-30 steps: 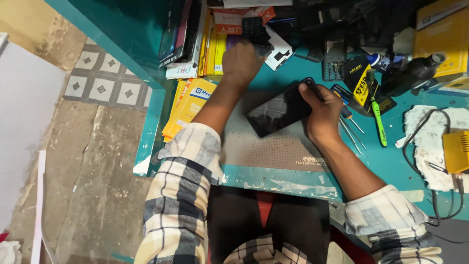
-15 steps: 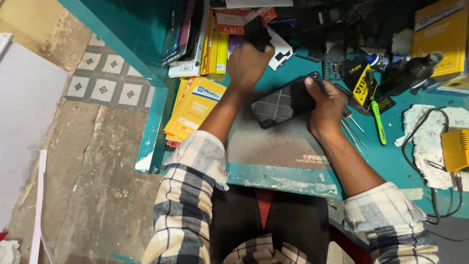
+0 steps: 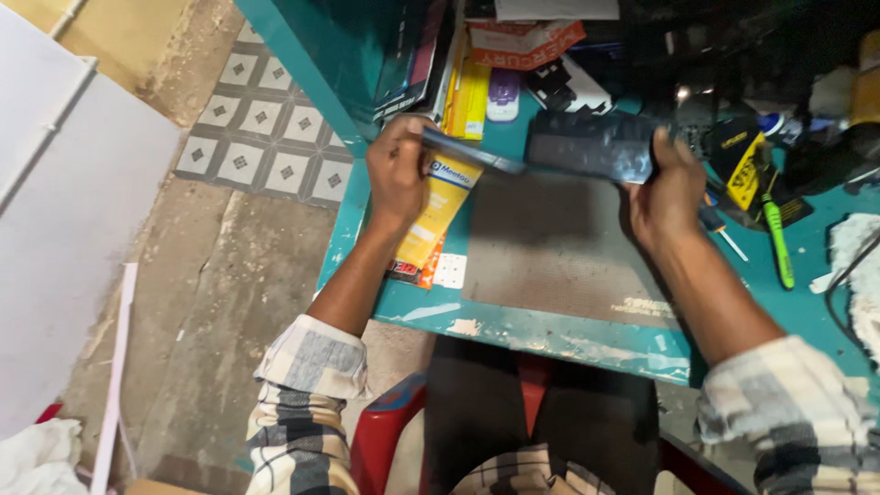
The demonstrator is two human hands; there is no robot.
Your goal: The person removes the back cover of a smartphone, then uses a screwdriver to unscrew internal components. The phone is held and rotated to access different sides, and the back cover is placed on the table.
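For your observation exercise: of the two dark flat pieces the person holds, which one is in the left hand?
The thin, narrow strip, seen nearly edge-on in the left hand. The right hand holds the broader dark slab, its flat face showing.

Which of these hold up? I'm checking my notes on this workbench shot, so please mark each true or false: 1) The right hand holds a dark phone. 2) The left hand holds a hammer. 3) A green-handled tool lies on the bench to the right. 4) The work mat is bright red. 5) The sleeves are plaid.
1) The right hand holds a dark phone: true.
2) The left hand holds a hammer: false; it grips a thin dark flat piece.
3) A green-handled tool lies on the bench: true.
4) The work mat is bright red: false; it is grey.
5) Plaid sleeves: true.
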